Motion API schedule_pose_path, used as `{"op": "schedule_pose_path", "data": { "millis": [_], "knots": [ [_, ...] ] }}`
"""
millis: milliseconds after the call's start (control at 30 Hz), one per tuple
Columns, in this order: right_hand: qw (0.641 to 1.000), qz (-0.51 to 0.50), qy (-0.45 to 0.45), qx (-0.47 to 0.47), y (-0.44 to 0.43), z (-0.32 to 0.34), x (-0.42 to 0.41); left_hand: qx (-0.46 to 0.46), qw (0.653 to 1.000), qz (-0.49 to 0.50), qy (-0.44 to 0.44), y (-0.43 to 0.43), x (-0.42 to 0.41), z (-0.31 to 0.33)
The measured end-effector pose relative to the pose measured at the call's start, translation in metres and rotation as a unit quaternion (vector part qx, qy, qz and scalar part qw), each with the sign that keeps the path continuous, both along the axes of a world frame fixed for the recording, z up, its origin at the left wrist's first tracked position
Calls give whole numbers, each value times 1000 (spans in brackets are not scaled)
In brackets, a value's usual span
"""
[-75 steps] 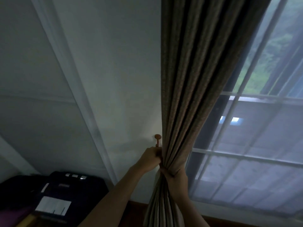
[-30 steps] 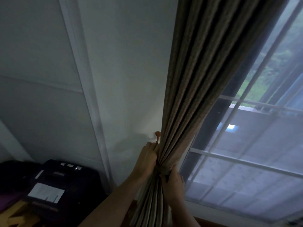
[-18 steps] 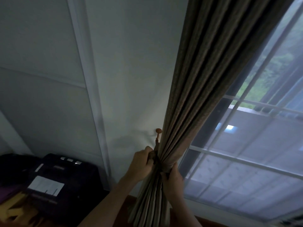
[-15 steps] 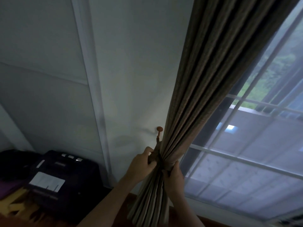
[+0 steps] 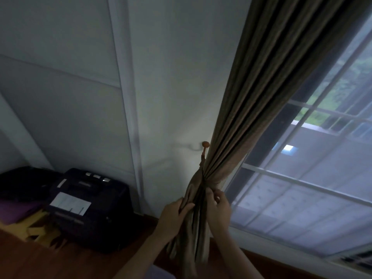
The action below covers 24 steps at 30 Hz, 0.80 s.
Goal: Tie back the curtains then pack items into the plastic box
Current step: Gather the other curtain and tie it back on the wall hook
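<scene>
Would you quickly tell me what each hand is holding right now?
Left hand: closed, gripping a fold of the brown curtain.
Right hand: closed, pinching the same curtain's gathered folds.

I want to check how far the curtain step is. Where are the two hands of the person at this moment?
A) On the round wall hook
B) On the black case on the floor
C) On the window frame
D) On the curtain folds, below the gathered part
D: the left hand and the right hand both grip folds of the curtain just under its gathered part, lower than the wall hook.
</scene>
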State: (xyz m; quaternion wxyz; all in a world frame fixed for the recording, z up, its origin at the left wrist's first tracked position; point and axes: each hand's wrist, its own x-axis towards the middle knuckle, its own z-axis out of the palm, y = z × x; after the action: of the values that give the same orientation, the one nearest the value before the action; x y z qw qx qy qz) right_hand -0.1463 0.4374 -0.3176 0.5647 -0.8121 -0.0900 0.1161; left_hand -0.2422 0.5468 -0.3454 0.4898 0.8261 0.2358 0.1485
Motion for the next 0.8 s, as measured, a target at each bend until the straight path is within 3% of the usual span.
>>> {"op": "schedule_pose_path", "data": {
  "millis": [133,300,433,500,667,800],
  "knots": [
    [998,51,21,-32,12,5,2,-128,985,-97,56,-12,0,-6],
    [995,59,0,-81,4,4,17,-142,961,-191,140,-13,11,-6],
    [987,73,-37,-138,-5,1,25,-336,937,-43,84,3,36,15],
    [984,80,-47,-153,-8,3,24,-365,930,0,49,14,53,35],
    [976,120,-82,-159,-13,7,18,-408,908,-7,92,29,87,57],
    [971,138,-94,-169,-18,10,20,-511,844,-75,144,35,94,54]
  ]
}}
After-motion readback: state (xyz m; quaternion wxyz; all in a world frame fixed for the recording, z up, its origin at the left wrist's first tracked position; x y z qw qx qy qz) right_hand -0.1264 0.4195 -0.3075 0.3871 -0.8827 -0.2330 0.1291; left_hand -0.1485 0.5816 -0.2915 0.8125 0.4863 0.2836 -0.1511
